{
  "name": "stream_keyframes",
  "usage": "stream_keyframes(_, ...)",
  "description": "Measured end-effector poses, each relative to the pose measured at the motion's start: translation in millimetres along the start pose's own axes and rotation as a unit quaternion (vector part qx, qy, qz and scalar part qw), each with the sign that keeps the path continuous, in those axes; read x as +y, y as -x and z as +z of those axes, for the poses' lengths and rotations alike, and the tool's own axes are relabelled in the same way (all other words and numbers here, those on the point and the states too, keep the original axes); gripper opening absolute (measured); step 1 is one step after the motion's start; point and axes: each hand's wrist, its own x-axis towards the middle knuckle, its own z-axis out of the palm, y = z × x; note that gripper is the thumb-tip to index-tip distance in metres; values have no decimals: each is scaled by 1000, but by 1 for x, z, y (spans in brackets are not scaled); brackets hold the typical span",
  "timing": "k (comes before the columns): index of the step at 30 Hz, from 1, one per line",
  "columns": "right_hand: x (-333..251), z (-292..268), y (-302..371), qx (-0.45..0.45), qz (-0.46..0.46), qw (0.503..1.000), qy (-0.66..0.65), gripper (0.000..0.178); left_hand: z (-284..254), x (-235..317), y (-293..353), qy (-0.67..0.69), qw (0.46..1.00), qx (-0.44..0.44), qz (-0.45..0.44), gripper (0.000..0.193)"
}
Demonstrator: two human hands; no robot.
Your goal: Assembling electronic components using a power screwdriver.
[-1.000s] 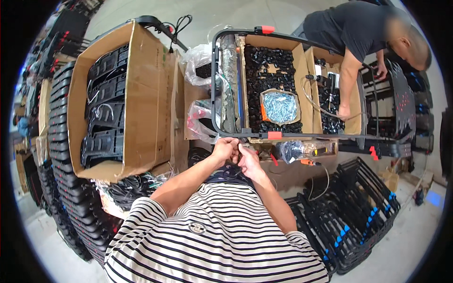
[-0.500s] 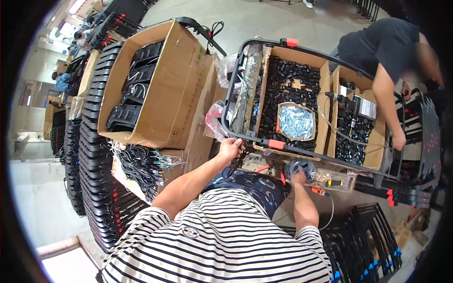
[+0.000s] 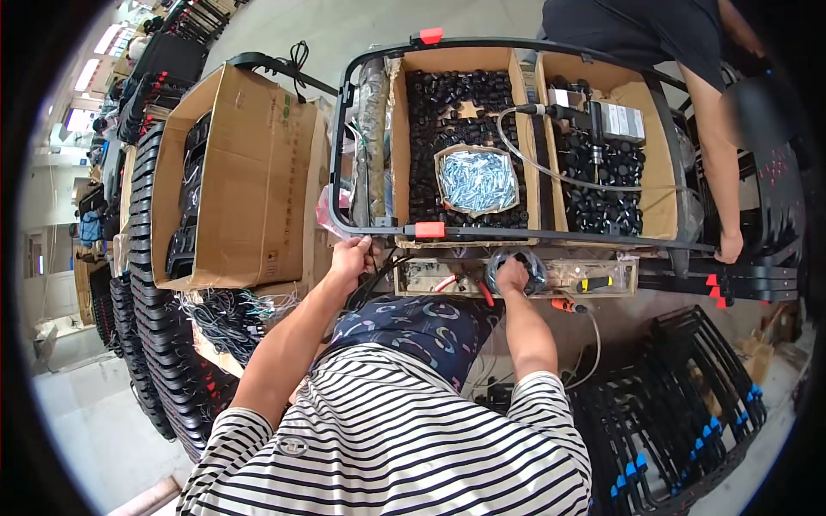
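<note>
At the near left corner of a black tubular frame point(image 3: 551, 234) with red clips, my left hand point(image 3: 351, 261) is closed on the frame's edge. Dark cable hangs close beside those fingers. My right hand point(image 3: 513, 277) reaches down into a clear round plastic tub point(image 3: 535, 273), which sits in a shallow wooden tray point(image 3: 594, 292). Its fingertips and whatever they touch are hidden in the tub. Beyond the frame's near bar, an open carton point(image 3: 396, 129) holds many black plastic caps point(image 3: 447, 90) and a smaller box of silver screws point(image 3: 478, 181).
A power screwdriver point(image 3: 594, 133) with a cable lies over black parts in a second carton point(image 3: 661, 202). A co-worker's arm point(image 3: 721, 172) is at the right. A tall carton point(image 3: 258, 172) and wire bundles point(image 3: 228, 322) stand left. Stacked black frames point(image 3: 662, 413) fill the lower right.
The view has shifted, so the frame and cartons appear farther left and higher. My left hand stays at the frame corner and my right hand stays in the tub.
</note>
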Motion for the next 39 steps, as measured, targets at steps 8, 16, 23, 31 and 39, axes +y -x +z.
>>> stream_keyframes(8,1,-5,2,-7,-23,999,32,28,-4,-5,-7,29,1000,11,-2,23)
stream_keyframes(16,17,10,10,193,0,973,-124,26,-5,-3,-2,40,999,-8,-7,22)
stream_keyframes(23,41,12,28,108,154,775,-604,15,-8,8,0,54,996,-57,-34,21)
stream_keyframes(31,-61,-85,133,-72,43,713,-696,14,-40,-13,17,103,981,-150,-72,19)
stream_keyframes(39,-194,-128,168,-339,-207,818,-416,16,-66,-21,30,162,938,-278,-128,18)
